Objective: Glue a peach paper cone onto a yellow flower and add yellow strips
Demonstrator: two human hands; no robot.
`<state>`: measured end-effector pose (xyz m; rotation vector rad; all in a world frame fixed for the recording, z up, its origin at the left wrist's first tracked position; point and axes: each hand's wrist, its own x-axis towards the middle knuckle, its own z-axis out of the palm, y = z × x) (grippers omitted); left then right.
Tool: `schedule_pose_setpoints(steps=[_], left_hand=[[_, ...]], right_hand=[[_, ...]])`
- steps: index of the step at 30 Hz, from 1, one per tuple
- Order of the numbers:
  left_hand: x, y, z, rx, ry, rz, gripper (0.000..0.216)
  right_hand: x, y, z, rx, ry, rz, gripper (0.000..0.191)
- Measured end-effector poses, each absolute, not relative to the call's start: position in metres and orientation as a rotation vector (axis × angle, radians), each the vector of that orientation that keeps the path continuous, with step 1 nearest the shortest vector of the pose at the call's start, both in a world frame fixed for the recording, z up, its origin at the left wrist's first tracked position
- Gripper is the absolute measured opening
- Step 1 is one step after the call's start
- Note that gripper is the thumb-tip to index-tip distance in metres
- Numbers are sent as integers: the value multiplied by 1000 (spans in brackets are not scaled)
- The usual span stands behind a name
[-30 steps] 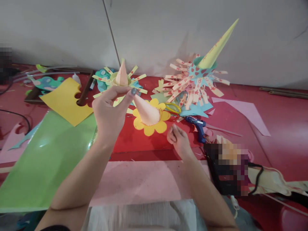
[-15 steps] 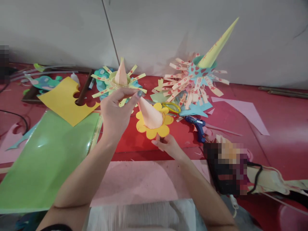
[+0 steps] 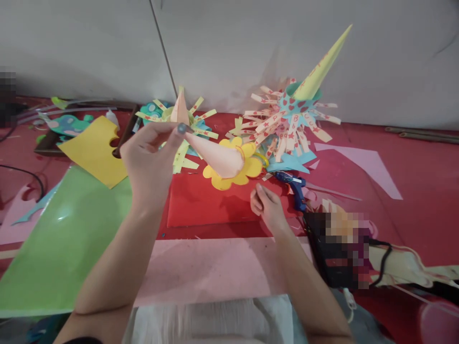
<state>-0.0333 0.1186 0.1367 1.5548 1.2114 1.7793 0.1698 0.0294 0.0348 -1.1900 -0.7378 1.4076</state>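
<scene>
Left hand [image 3: 150, 160] pinches the pale-pink paper cone [image 3: 218, 157] by its tip (right hand [image 3: 267, 204] curled closed, apart); squeezing hard could crumple it.

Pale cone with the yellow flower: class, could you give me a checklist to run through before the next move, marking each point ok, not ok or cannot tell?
1. Left hand pinching the pale cone at its tip: ok.
2. Yellow flower around the wide end: ok.
3. Flower firmly fixed to cone: cannot tell.
4. Right hand supporting the flower: not ok; curled, apart from it.
5. Blue glue gun lying on the table: ok.
6. Glue gun cool: cannot tell.
</scene>
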Motion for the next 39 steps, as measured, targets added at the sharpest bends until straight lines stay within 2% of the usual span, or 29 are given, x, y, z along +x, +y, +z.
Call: schedule_pose_setpoints(steps=[9, 14, 18, 30, 39], left_hand=[[-58, 129, 141, 1534, 1316, 1908, 7], [-61, 130, 137, 1648, 1246, 1838, 2], [-60, 128, 132, 1730, 1256, 1718, 9], [-33, 118, 118, 1883, 1357, 1321, 9], [-31, 116, 101, 1827, 1395, 1300, 11]], right_hand=[[193, 33, 41, -1144, -559, 1198, 32], [209, 35, 42, -1096, -458, 911, 29], [221, 35, 39, -1076, -386, 736, 25], [206, 36, 39, -1118, -446, 808, 25], [198, 35, 37, -1186, -541, 848, 23]])
